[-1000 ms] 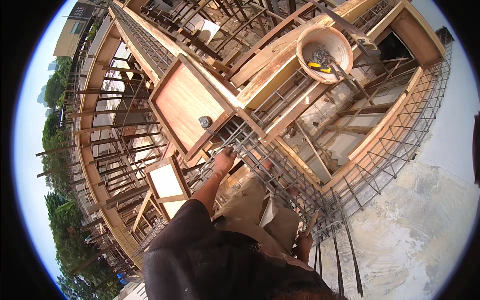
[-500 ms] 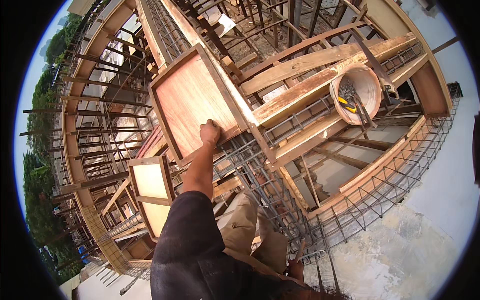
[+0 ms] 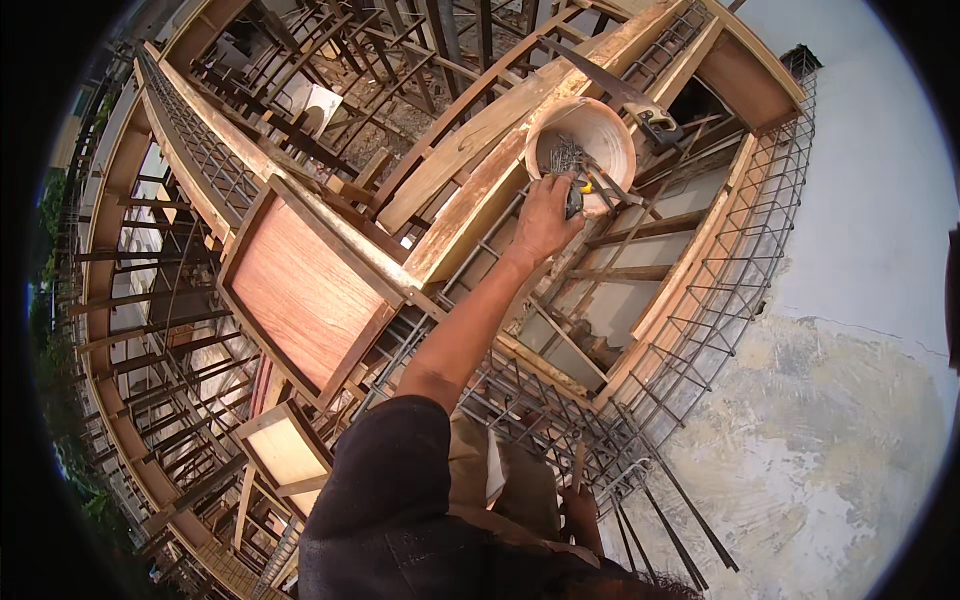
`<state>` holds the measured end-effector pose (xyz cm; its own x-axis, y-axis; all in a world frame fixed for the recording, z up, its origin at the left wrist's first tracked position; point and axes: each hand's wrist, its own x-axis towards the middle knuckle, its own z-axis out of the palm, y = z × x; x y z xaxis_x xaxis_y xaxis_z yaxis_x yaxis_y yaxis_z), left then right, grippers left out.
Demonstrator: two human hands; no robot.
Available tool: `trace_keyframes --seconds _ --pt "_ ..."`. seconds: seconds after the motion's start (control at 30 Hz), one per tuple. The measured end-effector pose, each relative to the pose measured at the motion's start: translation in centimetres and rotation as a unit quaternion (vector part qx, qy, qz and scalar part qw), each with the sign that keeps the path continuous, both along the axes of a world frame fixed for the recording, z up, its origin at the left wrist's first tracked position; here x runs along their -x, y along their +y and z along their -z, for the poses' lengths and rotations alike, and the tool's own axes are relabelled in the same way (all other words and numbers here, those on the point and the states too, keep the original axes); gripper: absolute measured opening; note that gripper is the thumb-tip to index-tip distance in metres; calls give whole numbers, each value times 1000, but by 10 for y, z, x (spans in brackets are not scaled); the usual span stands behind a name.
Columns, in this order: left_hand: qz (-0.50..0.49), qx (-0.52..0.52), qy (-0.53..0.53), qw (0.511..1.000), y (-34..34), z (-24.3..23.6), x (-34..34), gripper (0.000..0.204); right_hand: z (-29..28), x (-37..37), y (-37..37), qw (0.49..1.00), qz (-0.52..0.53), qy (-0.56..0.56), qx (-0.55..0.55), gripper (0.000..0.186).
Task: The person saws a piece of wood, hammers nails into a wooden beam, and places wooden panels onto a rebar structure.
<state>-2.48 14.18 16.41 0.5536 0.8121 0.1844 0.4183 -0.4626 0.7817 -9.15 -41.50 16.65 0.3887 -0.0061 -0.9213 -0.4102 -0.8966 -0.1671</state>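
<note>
My left hand [image 3: 546, 218] reaches over the near rim of a pale round bucket [image 3: 612, 125], its fingers curled round a yellow-and-black tool [image 3: 574, 201] whose exact kind is unclear. Loose nails [image 3: 566, 157] and other tools lie in the bucket, partly hidden by the hand. Low in the picture, close to my body, my right hand [image 3: 579, 512] is closed on a slim wooden handle [image 3: 579, 466]; the handle's other end cannot be made out. A framed plywood panel [image 3: 305, 290] lies to the left of my left forearm.
A handsaw [image 3: 625, 95] rests beside the bucket across timber beams [image 3: 480, 225]. Steel rebar cages [image 3: 735, 270] run along the right edge and below my arm. A smaller framed panel [image 3: 285, 450] is at lower left. Between the beams, openings drop to props and rubble below.
My left hand has left the plywood panel and moved right to the bucket, closing on the yellow-and-black tool. The view has turned to the right. My right hand stays low near my body.
</note>
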Motion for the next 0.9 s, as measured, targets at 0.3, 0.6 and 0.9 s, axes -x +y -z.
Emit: trace_keyframes --seconds 0.3,0.6,0.9 --pt "-12 -21 -28 999 17 43 -22 54 25 44 -75 998 -26 -58 30 35" --pt "-529 14 278 802 -61 115 295 79 34 43 -120 830 -539 -119 -75 31" --pt "-480 238 257 804 35 129 308 76 81 -1 -145 956 -294 2 -25 22"
